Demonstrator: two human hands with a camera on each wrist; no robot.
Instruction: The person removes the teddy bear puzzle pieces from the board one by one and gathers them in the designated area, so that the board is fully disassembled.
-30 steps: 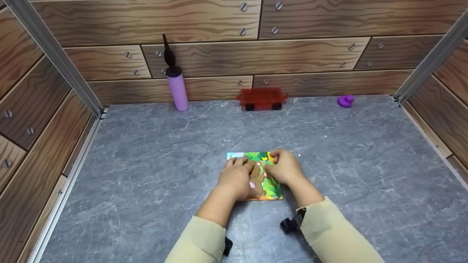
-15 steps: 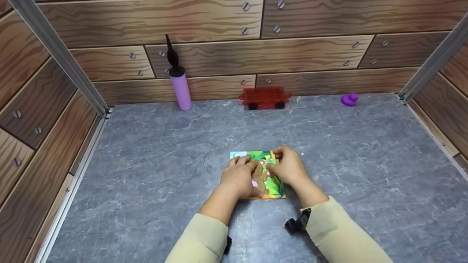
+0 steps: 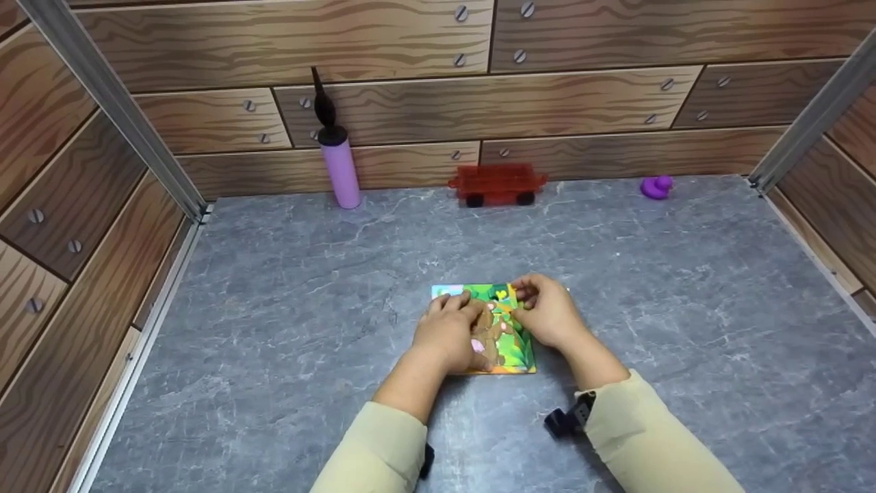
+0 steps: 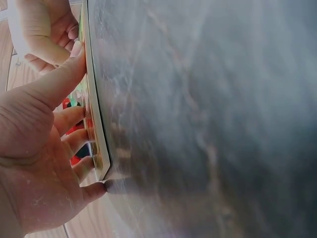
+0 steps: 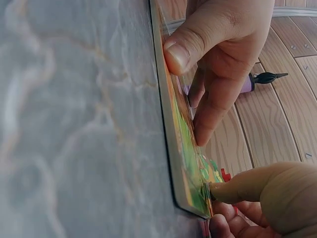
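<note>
A bright picture jigsaw puzzle (image 3: 514,357) in a thin flat board, with a brown animal on green, lies on the table in front of me. My left hand (image 3: 445,334) rests spread over its left half, fingers straight; the left wrist view shows its thumb and fingertips touching the board's surface (image 4: 95,111). At the upper right corner my right hand (image 3: 549,316) pinches a puzzle piece between thumb and fingers. In the right wrist view this puzzle piece (image 5: 214,171) stands tilted up from the board, green and yellow, partly hidden by the fingers.
Along the back wall stand a purple hand pump (image 3: 340,168) with a black nozzle, a red see-through toy wagon (image 3: 498,181) with black wheels, and a small purple rubber duck (image 3: 655,187). Wood-patterned panels (image 3: 383,113) enclose the grey marbled table (image 3: 294,294) at the back and sides.
My right hand has shifted slightly to the right, and the puzzle piece at the corner now tilts up with its edge showing. The left hand stays in place on the board.
</note>
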